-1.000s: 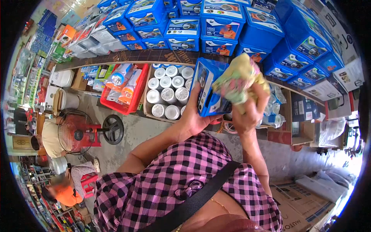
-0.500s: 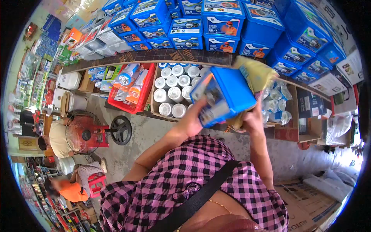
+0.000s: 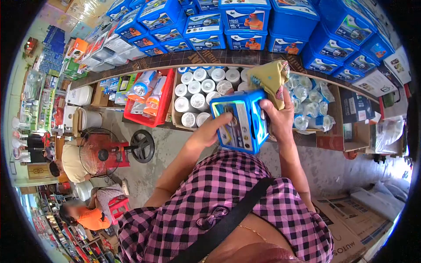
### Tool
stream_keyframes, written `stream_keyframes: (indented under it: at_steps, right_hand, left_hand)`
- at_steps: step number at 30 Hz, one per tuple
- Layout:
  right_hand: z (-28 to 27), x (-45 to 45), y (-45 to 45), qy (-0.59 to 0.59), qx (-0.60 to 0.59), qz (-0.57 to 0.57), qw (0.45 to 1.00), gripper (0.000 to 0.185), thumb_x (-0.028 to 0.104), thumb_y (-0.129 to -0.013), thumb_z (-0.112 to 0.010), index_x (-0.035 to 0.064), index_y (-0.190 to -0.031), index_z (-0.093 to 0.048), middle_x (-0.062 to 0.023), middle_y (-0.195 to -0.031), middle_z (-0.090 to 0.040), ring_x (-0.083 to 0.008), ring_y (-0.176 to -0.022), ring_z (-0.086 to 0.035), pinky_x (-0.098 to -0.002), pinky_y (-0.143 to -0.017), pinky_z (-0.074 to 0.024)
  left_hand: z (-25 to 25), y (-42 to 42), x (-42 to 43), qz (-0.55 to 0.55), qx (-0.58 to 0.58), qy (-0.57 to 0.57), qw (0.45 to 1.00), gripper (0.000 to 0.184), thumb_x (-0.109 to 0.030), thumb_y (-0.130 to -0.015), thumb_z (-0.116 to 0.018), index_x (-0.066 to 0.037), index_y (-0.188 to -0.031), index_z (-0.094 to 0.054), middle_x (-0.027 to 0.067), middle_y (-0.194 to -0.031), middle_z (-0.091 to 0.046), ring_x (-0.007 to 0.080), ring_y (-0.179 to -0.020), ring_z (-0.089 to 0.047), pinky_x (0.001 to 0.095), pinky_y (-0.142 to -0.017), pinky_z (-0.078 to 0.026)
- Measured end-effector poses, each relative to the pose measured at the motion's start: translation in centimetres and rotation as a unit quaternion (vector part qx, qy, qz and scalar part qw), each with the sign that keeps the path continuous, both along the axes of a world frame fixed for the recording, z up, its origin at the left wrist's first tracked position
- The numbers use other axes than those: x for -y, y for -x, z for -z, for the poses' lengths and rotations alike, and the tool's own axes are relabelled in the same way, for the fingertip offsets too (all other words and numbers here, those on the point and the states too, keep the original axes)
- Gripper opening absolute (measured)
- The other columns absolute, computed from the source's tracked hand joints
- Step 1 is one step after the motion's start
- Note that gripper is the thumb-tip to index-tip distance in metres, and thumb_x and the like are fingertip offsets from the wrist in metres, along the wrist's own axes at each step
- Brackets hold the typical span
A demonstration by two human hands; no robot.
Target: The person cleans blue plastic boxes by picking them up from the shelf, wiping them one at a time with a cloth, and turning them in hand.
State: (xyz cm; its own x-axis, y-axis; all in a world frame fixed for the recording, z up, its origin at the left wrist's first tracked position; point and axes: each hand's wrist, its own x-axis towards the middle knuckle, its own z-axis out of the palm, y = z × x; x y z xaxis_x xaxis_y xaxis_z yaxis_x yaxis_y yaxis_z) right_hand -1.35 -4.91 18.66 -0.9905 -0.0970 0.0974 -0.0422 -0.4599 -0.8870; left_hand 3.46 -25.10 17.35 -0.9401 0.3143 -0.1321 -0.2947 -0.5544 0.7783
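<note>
In front of my chest is a blue plastic box (image 3: pixel 234 125) with a printed label showing a lamp-like picture. My left hand (image 3: pixel 206 133) grips its left side, thumb on the label and fingers partly hidden. My right hand (image 3: pixel 281 122) is closed at the box's right side, its thumb near the top right corner. A yellowish patterned cloth (image 3: pixel 268 81) sticks up from that hand, behind the box. Most of the right fingers are hidden by the cloth and the box.
Stacked blue boxes (image 3: pixel 245 19) line the shelf ahead. Below it stand white-capped containers (image 3: pixel 195 87) in a carton, a red basket (image 3: pixel 164 96) and bagged clear items (image 3: pixel 307 96). A red fan (image 3: pixel 103 153) and two seated people are at left.
The box has turned so its label faces up toward me, and it sits slightly lower and to the left. The cloth has shifted left with my right hand.
</note>
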Motion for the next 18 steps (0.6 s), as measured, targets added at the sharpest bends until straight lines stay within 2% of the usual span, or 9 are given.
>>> stream_keyframes:
  at_steps: [2, 4, 5, 6, 8, 9, 11, 16, 18]
  right_hand:
    - [0.9, 0.0, 0.1, -0.060, -0.002, 0.047, 0.997, 0.059, 0.013, -0.081, -0.081, 0.0010, -0.133, -0.055, -0.0053, -0.121, -0.064, -0.0134, -0.109, -0.057, -0.0289, -0.095, -0.0462]
    - [2.5, -0.9, 0.4, -0.059, -0.003, 0.052, 0.997, 0.066, 0.016, -0.082, -0.080, 0.0009, -0.138, -0.048, -0.0074, -0.126, -0.060, -0.0155, -0.113, -0.056, -0.0301, -0.098, -0.0447]
    - [3.3, -1.2, 0.4, -0.057, -0.004, 0.055, 0.997, 0.074, 0.020, -0.083, -0.079, 0.0009, -0.144, -0.042, -0.0096, -0.131, -0.057, -0.0177, -0.117, -0.055, -0.0314, -0.100, -0.0431]
    - [3.7, -1.2, 0.3, -0.058, -0.001, 0.056, 0.997, 0.074, 0.020, -0.083, -0.079, 0.0009, -0.144, -0.042, -0.0096, -0.131, -0.057, -0.0177, -0.117, -0.055, -0.0314, -0.100, -0.0431]
    - [4.4, -1.0, 0.6, 0.105, -0.011, -0.017, 0.994, 0.091, 0.025, -0.082, -0.077, 0.0012, -0.152, -0.024, -0.0128, -0.142, -0.046, -0.0220, -0.125, -0.049, -0.0343, -0.106, -0.0383]
    - [5.6, -1.5, 0.5, 0.007, -0.022, -0.032, 0.999, 0.104, 0.031, -0.080, -0.079, 0.0023, -0.155, -0.014, -0.0133, -0.147, -0.040, -0.0238, -0.129, -0.045, -0.0360, -0.109, -0.0347]
    - [2.6, 0.3, 0.0, -0.017, -0.017, 0.015, 1.000, 0.094, 0.022, -0.077, -0.084, 0.0009, -0.149, -0.028, -0.0114, -0.140, -0.047, -0.0223, -0.126, -0.047, -0.0357, -0.106, -0.0384]
    - [3.5, 0.4, -0.2, -0.103, 0.012, 0.118, 0.988, 0.068, 0.008, -0.074, -0.083, 0.0000, -0.132, -0.049, -0.0112, -0.128, -0.054, -0.0242, -0.120, -0.052, -0.0355, -0.099, -0.0433]
    - [3.2, 0.4, -0.9, -0.332, -0.105, 0.225, 0.910, 0.049, 0.005, -0.073, -0.081, 0.0014, -0.117, -0.059, -0.0175, -0.124, -0.055, -0.0312, -0.113, -0.055, -0.0374, -0.096, -0.0444]
  left_hand:
    - [1.0, 0.2, -0.9, -0.007, 0.035, -0.043, 0.998, 0.076, -0.031, -0.096, -0.060, -0.013, -0.157, -0.018, 0.0097, -0.150, -0.042, 0.0238, -0.134, -0.046, 0.0408, -0.111, -0.037]
    - [1.6, 0.6, -1.2, -0.052, 0.091, -0.084, 0.991, 0.066, -0.034, -0.099, -0.056, -0.011, -0.154, -0.027, 0.0100, -0.143, -0.051, 0.0239, -0.126, -0.055, 0.0411, -0.105, -0.045]
    - [2.4, 0.8, -1.3, -0.010, 0.096, -0.190, 0.977, 0.056, -0.041, -0.100, -0.051, -0.010, -0.146, -0.040, 0.0095, -0.132, -0.060, 0.0242, -0.116, -0.062, 0.0407, -0.099, -0.051]
    - [2.0, 1.0, -1.9, -0.010, 0.099, -0.191, 0.977, 0.056, -0.041, -0.100, -0.051, -0.010, -0.146, -0.040, 0.0095, -0.132, -0.060, 0.0242, -0.116, -0.062, 0.0407, -0.099, -0.051]
    - [0.4, 1.9, -3.6, -0.141, 0.054, -0.181, 0.972, 0.053, -0.048, -0.101, -0.047, -0.010, -0.138, -0.050, 0.0078, -0.127, -0.063, 0.0244, -0.114, -0.063, 0.0413, -0.099, -0.051]
    - [-0.2, 2.5, -4.5, -0.181, 0.042, -0.149, 0.971, 0.057, -0.055, -0.101, -0.042, -0.012, -0.138, -0.050, 0.0068, -0.128, -0.063, 0.0233, -0.114, -0.063, 0.0415, -0.098, -0.051]
    - [-0.1, 2.9, -5.0, -0.178, 0.076, -0.126, 0.973, 0.061, -0.059, -0.099, -0.040, -0.014, -0.140, -0.048, 0.0056, -0.130, -0.061, 0.0244, -0.116, -0.061, 0.0442, -0.101, -0.048]
    - [-0.3, 2.9, -6.3, -0.135, 0.177, -0.141, 0.965, 0.074, -0.071, -0.095, -0.033, -0.018, -0.144, -0.044, 0.0089, -0.141, -0.053, 0.0280, -0.127, -0.052, 0.0529, -0.108, -0.038]
    - [0.3, 3.1, -6.7, -0.134, 0.169, -0.149, 0.965, 0.079, -0.075, -0.093, -0.033, -0.016, -0.144, -0.045, 0.0107, -0.141, -0.052, 0.0285, -0.127, -0.052, 0.0536, -0.107, -0.038]
